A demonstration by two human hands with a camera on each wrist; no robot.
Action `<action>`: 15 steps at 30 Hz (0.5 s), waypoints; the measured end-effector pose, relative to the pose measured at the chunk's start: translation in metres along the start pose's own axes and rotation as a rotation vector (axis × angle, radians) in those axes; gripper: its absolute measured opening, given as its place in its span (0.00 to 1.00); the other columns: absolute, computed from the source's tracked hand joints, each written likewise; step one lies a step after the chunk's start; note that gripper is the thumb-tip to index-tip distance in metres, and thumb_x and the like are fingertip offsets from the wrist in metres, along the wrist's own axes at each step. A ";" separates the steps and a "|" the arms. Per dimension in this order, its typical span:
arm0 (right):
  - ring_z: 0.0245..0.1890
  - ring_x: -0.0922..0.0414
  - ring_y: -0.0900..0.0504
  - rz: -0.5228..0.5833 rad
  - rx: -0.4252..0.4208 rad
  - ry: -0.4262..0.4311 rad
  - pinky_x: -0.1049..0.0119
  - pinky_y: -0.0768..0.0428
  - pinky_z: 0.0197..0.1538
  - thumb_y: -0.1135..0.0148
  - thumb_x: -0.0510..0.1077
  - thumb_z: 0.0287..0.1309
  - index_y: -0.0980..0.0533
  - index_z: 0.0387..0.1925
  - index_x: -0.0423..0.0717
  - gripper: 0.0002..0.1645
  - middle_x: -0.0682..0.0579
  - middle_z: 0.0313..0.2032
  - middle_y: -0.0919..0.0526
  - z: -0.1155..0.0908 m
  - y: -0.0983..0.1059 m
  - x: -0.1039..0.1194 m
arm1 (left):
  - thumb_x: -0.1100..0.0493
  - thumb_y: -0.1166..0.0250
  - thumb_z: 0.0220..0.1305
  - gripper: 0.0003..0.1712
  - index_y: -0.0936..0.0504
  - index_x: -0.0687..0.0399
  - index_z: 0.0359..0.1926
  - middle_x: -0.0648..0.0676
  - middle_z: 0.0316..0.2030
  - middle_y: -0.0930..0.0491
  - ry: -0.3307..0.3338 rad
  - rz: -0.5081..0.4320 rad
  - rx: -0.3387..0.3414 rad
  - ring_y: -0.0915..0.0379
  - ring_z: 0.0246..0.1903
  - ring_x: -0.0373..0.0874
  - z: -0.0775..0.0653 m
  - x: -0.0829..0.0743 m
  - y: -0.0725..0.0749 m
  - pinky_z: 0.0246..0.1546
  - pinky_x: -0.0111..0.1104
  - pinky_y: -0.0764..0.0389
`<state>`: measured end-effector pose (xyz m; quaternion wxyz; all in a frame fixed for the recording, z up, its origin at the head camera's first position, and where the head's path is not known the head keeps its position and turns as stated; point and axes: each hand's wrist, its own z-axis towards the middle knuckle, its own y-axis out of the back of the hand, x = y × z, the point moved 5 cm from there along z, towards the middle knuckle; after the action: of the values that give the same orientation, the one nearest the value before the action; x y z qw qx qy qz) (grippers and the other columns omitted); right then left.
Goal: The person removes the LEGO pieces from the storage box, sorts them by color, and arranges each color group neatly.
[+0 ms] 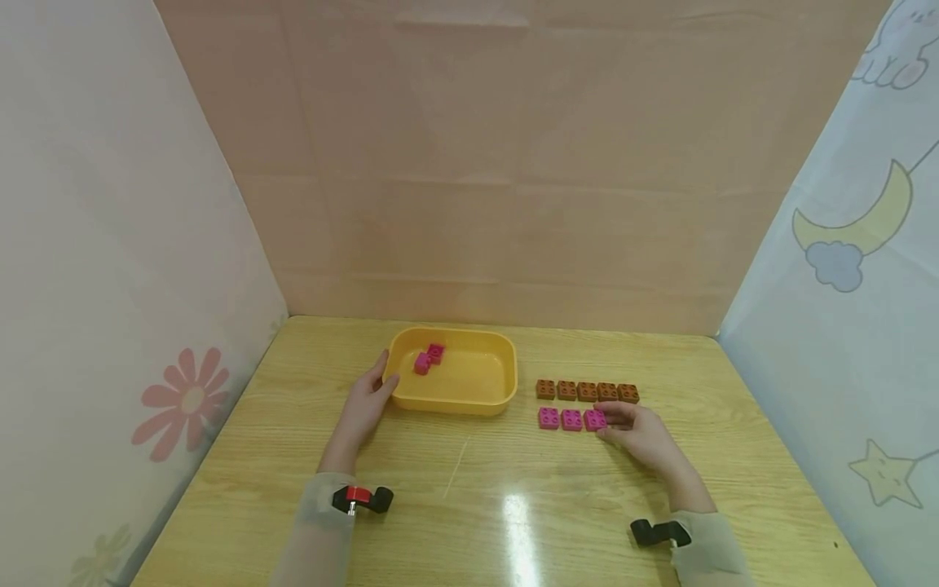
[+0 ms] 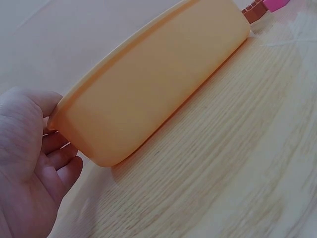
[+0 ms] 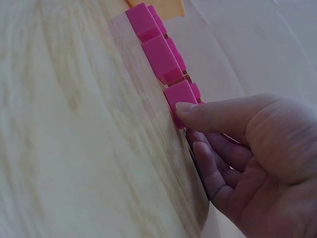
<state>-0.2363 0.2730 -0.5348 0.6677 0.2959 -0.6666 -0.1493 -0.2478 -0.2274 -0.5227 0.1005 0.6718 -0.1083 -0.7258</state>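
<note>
A yellow plastic tub [image 1: 469, 406] stands left of centre on the table. My left hand [image 1: 367, 399] grips its left end, thumb over the rim and fingers around the outside, as the left wrist view also shows. Inside the tub lie two pink toy bricks [image 1: 422, 364]. To the right, three pink bricks form a short row, and my right hand [image 1: 643, 434] pinches the rightmost pink brick [image 1: 595, 420] between thumb and fingers. In the right wrist view the thumb presses the near side of that pink brick [image 3: 179, 96], which stands at the table surface.
Behind the pink row runs a row of several brown bricks [image 1: 587, 391], partly overlapped by the right fingertips. The wooden table [image 1: 455, 522] is bounded by a plain back panel [image 1: 499, 187] and printed side panels. A black wrist mount sits on each sleeve.
</note>
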 end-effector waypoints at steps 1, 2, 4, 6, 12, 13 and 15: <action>0.53 0.45 0.13 0.004 -0.001 -0.005 0.69 0.15 0.51 0.25 0.39 0.66 0.20 0.66 0.36 0.29 0.38 0.57 0.14 0.000 0.000 0.000 | 0.53 0.43 0.85 0.39 0.47 0.60 0.85 0.55 0.84 0.51 0.000 -0.001 0.000 0.57 0.83 0.54 0.000 0.000 0.000 0.82 0.48 0.48; 0.53 0.45 0.13 0.005 0.000 -0.005 0.69 0.15 0.51 0.25 0.39 0.66 0.20 0.66 0.36 0.29 0.38 0.57 0.14 0.000 0.000 0.000 | 0.53 0.43 0.85 0.39 0.47 0.61 0.85 0.56 0.84 0.51 -0.004 -0.002 0.002 0.57 0.83 0.55 0.000 0.000 0.000 0.82 0.49 0.48; 0.54 0.45 0.13 0.007 0.002 -0.004 0.70 0.16 0.51 0.25 0.39 0.66 0.21 0.66 0.36 0.29 0.38 0.57 0.14 0.000 0.000 0.000 | 0.54 0.43 0.85 0.38 0.47 0.61 0.85 0.57 0.84 0.51 -0.003 -0.006 0.000 0.57 0.83 0.55 0.000 0.000 0.000 0.82 0.49 0.48; 0.54 0.45 0.13 0.008 0.001 -0.005 0.70 0.16 0.51 0.25 0.39 0.66 0.21 0.66 0.36 0.29 0.38 0.58 0.14 0.000 0.000 0.000 | 0.54 0.43 0.85 0.39 0.47 0.60 0.85 0.56 0.84 0.51 0.001 -0.009 0.000 0.57 0.83 0.54 0.000 0.000 0.000 0.82 0.48 0.48; 0.55 0.43 0.13 0.005 0.000 -0.006 0.69 0.15 0.51 0.25 0.38 0.66 0.21 0.66 0.35 0.29 0.37 0.58 0.15 -0.001 -0.001 0.001 | 0.52 0.43 0.85 0.39 0.47 0.59 0.85 0.55 0.85 0.51 0.009 -0.017 0.003 0.57 0.83 0.53 0.000 0.001 0.000 0.82 0.47 0.48; 0.55 0.43 0.13 0.007 0.000 -0.006 0.69 0.15 0.51 0.25 0.38 0.66 0.21 0.66 0.35 0.30 0.36 0.58 0.15 -0.001 -0.001 0.001 | 0.51 0.43 0.85 0.39 0.47 0.60 0.85 0.55 0.85 0.51 0.008 -0.018 0.004 0.58 0.83 0.53 0.000 0.001 0.000 0.82 0.48 0.49; 0.55 0.43 0.14 0.010 -0.001 -0.003 0.70 0.16 0.51 0.25 0.38 0.66 0.21 0.66 0.35 0.30 0.36 0.58 0.15 -0.001 0.000 0.001 | 0.51 0.43 0.85 0.39 0.47 0.60 0.85 0.55 0.85 0.51 0.007 -0.022 0.005 0.58 0.83 0.53 0.000 0.000 0.000 0.82 0.48 0.49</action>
<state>-0.2356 0.2725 -0.5342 0.6676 0.2922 -0.6689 -0.1468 -0.2481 -0.2276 -0.5230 0.0912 0.6757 -0.1022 -0.7243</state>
